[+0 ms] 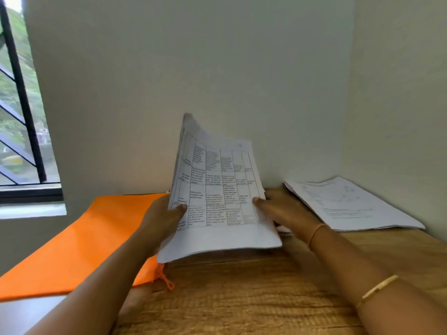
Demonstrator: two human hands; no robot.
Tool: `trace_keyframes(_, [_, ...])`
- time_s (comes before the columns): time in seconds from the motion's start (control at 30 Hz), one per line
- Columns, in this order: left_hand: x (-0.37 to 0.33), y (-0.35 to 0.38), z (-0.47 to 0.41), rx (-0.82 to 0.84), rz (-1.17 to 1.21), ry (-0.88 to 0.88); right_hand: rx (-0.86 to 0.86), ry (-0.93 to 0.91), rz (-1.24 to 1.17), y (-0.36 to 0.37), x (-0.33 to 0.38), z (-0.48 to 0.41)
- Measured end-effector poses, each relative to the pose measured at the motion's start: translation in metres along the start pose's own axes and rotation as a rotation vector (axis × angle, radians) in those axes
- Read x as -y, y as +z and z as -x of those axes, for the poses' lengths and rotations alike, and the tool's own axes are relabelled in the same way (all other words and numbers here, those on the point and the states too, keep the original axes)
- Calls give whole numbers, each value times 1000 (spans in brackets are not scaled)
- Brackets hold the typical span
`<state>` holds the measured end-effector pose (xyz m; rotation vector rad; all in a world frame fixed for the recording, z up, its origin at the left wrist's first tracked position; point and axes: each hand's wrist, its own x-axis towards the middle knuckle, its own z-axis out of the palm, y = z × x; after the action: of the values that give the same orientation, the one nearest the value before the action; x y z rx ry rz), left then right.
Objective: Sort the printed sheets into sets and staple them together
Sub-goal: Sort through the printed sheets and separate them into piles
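A stack of printed sheets with a table of text on the top page is held up, tilted, above the wooden table. My left hand grips its left edge, thumb on the front of the page. My right hand grips the right edge, thumb on the front as well. The far top corner of the stack curls upward. A second pile of printed sheets lies flat on the table at the right, by the wall corner. No stapler is in view.
An orange fabric bag with a drawstring lies on the left part of the table, partly under my left arm. White walls close the back and right. A barred window is at the left.
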<state>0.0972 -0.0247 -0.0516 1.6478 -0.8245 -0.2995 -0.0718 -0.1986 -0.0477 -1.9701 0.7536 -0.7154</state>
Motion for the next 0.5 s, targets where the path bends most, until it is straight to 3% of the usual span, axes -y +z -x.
trace_keyframes(0.17, [1, -3, -1, -57, -13, 18, -149, -20, 510, -29, -12, 1])
trace_keyframes(0.33, [2, -3, 2, -94, 17, -13, 104, 195, 902, -38, -25, 7])
trace_keyframes(0.5, [3, -6, 4, -105, 20, -39, 187, 207, 1024, -44, -18, 19])
